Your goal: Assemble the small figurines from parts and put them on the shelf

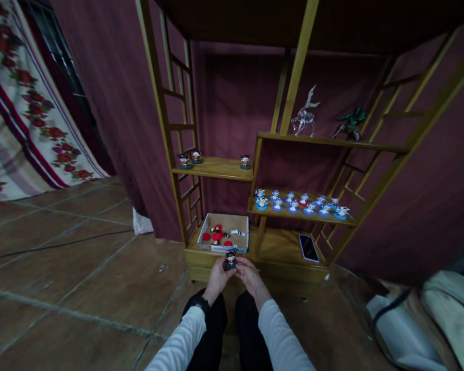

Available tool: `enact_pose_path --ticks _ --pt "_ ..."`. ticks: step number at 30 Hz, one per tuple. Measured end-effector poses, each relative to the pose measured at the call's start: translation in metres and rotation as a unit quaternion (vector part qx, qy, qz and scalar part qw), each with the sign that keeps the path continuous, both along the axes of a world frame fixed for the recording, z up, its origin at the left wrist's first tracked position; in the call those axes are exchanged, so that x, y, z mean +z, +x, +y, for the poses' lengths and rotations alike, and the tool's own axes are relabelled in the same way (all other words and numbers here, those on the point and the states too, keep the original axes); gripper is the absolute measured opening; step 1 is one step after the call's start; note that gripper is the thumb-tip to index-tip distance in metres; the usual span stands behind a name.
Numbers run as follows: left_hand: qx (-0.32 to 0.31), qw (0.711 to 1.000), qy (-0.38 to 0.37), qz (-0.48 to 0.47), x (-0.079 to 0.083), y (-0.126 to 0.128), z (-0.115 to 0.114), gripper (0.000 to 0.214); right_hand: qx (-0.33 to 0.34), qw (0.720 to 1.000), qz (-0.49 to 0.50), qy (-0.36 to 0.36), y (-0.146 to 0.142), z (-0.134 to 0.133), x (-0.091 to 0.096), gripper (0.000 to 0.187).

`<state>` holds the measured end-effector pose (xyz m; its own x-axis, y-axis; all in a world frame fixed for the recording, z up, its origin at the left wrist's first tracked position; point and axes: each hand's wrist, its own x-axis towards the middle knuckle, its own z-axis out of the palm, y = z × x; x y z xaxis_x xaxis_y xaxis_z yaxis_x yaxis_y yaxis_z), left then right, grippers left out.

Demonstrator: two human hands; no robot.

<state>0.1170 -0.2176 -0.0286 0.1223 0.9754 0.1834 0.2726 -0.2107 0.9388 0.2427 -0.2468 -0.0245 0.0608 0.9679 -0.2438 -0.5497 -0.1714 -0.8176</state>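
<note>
A small black-haired figurine (231, 260) with red hair ties and a dark base is held upright between my two hands, in front of the shelf. My left hand (218, 275) is closed round its left side and base. My right hand (248, 271) has its fingers bent against the other side. Just beyond my hands, a shallow cardboard box (203, 233) holds several red discs and small figurine parts. On the upper left shelf (216, 167) stand 3 similar dark figurines, two at the left end and one at the right.
Several blue-and-white figurines (293, 206) line the middle right shelf. Above them stand a clear glass deer (304, 119) and a green-and-brown figure (350, 123). A phone (308, 248) lies on the bottom shelf. Bags (406, 330) rest on the floor at right; a cable (62, 245) crosses the left floor.
</note>
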Motion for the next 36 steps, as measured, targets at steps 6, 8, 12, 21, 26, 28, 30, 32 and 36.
enact_pose_path --ticks 6,8,12,21,26,28,30,32,36 --pt "0.028 0.998 0.051 0.026 0.013 -0.008 0.002 0.035 0.024 1.000 0.004 -0.007 0.000 0.006 -0.003 0.038" --pt "0.030 0.998 0.046 0.012 0.033 -0.010 0.004 0.035 0.011 1.000 0.013 -0.013 0.000 0.008 -0.004 0.038" --pt "0.027 0.998 0.057 -0.009 0.090 -0.013 0.013 0.034 0.000 0.999 0.031 -0.011 0.003 0.007 -0.005 0.038" --pt "0.048 0.973 0.219 0.057 0.250 -0.007 0.049 0.045 0.004 0.999 0.043 0.003 0.009 0.005 -0.010 0.041" --pt "0.038 0.952 0.284 0.104 0.315 0.007 0.064 0.037 -0.012 0.999 0.051 0.013 0.012 0.003 -0.012 0.040" --pt "0.044 0.946 0.295 0.125 0.325 0.012 0.071 0.035 -0.014 0.998 0.056 0.023 0.014 0.001 -0.010 0.039" --pt "0.059 0.937 0.307 0.157 0.330 0.016 0.076 0.034 -0.017 0.997 0.061 0.034 0.017 -0.002 -0.006 0.037" --pt "0.078 0.925 0.320 0.190 0.331 0.019 0.081 0.034 -0.020 0.997 0.062 0.039 0.020 -0.003 -0.004 0.036" --pt "0.092 0.913 0.318 0.237 0.332 0.029 0.091 0.033 -0.034 0.997 0.058 0.034 0.025 -0.002 -0.005 0.038"
